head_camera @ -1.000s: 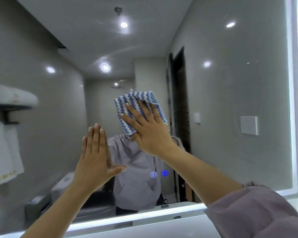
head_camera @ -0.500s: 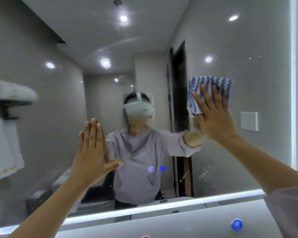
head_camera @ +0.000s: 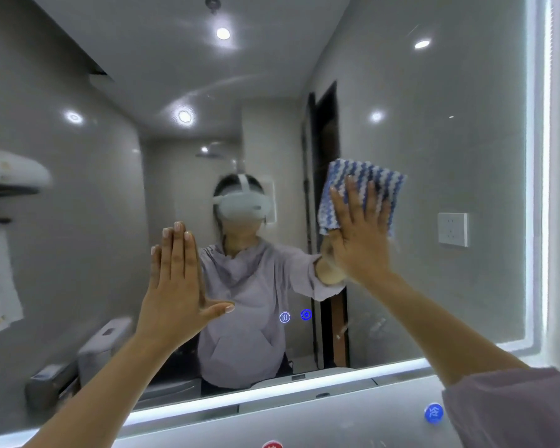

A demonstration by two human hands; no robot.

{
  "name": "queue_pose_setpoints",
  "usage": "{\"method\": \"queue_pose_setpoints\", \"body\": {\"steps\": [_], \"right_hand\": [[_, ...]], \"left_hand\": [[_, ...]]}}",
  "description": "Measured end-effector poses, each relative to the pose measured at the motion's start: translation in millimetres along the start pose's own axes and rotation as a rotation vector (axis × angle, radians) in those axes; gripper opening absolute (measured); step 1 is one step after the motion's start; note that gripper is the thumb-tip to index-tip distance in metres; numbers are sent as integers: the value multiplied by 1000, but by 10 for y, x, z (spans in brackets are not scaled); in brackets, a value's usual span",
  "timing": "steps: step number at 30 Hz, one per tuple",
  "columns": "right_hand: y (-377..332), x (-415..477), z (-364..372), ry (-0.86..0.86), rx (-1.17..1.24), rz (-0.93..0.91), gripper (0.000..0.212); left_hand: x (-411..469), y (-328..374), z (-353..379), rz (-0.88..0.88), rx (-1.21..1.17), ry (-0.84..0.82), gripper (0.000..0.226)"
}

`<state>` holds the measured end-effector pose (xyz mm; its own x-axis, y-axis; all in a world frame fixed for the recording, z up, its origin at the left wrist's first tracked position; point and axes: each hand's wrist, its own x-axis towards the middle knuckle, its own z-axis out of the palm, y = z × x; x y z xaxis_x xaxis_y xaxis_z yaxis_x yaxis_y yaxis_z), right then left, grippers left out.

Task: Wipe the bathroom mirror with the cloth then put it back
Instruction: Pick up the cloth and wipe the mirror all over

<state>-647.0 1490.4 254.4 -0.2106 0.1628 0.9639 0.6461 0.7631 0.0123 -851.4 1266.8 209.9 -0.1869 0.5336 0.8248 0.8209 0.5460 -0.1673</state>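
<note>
Blue-and-white zigzag-woven cloth (head_camera: 362, 189), folded into a rough square, is lying flat against the large rectangular wall mirror (head_camera: 450, 156) with its glowing white light border, right of the mirror's centre. The right hand (head_camera: 359, 231) is pressing the cloth onto the glass with an open palm, fingers spread and pointing upward; the cloth's upper part and left edge are showing beyond the fingertips. The left hand (head_camera: 178, 286) is being held flat at the mirror's lower middle, fingers together and upright, thumb stretched out to the right, gripping nothing; whether its palm is touching the glass cannot be told. Between the two hands, two small round illuminated touch icons (head_camera: 295, 315), one white and one blue, are glowing on the glass. A mauve sleeve (head_camera: 514, 412) is covering the right upper arm at the lower right corner. Below the mirror, a round blue marker (head_camera: 433, 412) is showing on the pale surface just beside that sleeve.
</note>
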Motion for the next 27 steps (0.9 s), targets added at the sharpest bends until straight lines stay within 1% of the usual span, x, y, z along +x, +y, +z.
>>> {"method": "queue_pose_setpoints", "body": {"steps": [3, 6, 9, 15, 18, 21, 27], "right_hand": [[-499, -88, 76, -25, 73, -126, 58], [-1067, -182, 139, -112, 94, -248, 56], [-1394, -242, 152, -159, 123, -252, 57], [-1283, -245, 136, -154, 42, -300, 56], [-1271, -236, 143, -151, 31, -308, 56], [-1195, -243, 156, -118, 9, -322, 55], [-855, -406, 198, -77, -43, -276, 53]], "left_hand": [[4, -18, 22, 14, -3, 14, 133], [6, -31, 57, 28, -14, 24, 133], [-5, -43, 81, 36, -28, 26, 131], [-7, -50, 63, 49, -61, 50, 127], [-15, -44, 51, 57, -85, 40, 134], [-23, -59, 65, 51, -94, 45, 136], [-20, -105, 96, 59, -156, 85, 130]]}}
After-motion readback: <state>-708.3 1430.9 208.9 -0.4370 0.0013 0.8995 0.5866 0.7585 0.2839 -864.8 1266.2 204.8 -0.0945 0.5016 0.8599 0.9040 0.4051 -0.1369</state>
